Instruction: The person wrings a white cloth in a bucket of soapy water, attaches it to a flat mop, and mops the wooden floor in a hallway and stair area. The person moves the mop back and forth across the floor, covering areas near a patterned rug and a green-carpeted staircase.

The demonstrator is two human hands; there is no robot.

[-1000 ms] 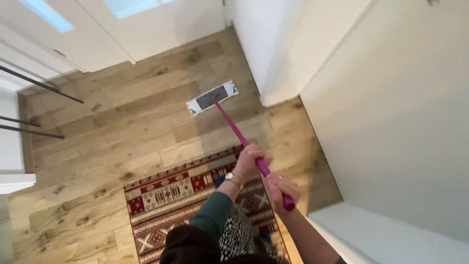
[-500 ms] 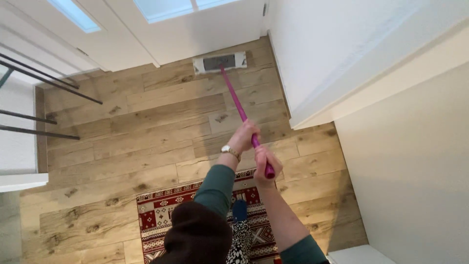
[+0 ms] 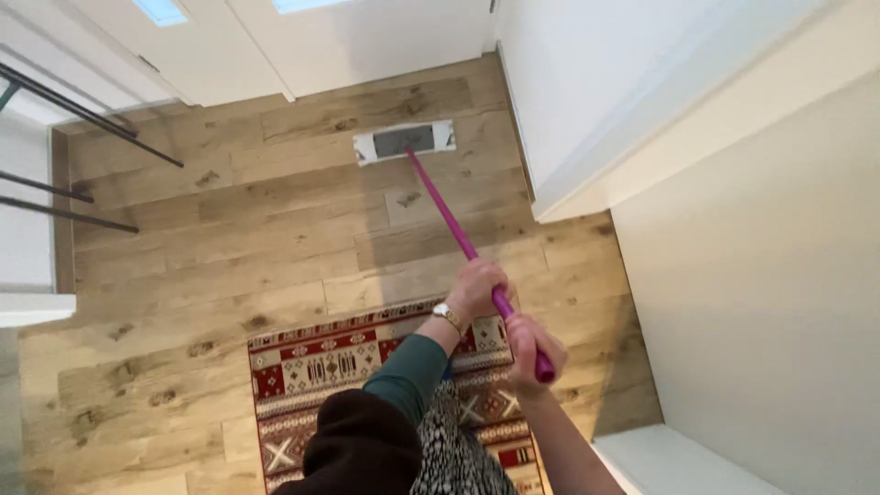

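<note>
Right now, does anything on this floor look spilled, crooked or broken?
Nothing stands out. The flat mop head lies flat on the wooden floor, both hands grip the pink handle, and the patterned rug lies flat. No spill or damage shows.

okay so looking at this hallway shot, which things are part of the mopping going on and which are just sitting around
In use:
left hand, gripping the pink mop handle
right hand, closed on the handle's top end
flat mop head, on the wooden floor

Just there:
patterned rug
white door
dark metal rods, at left
</note>
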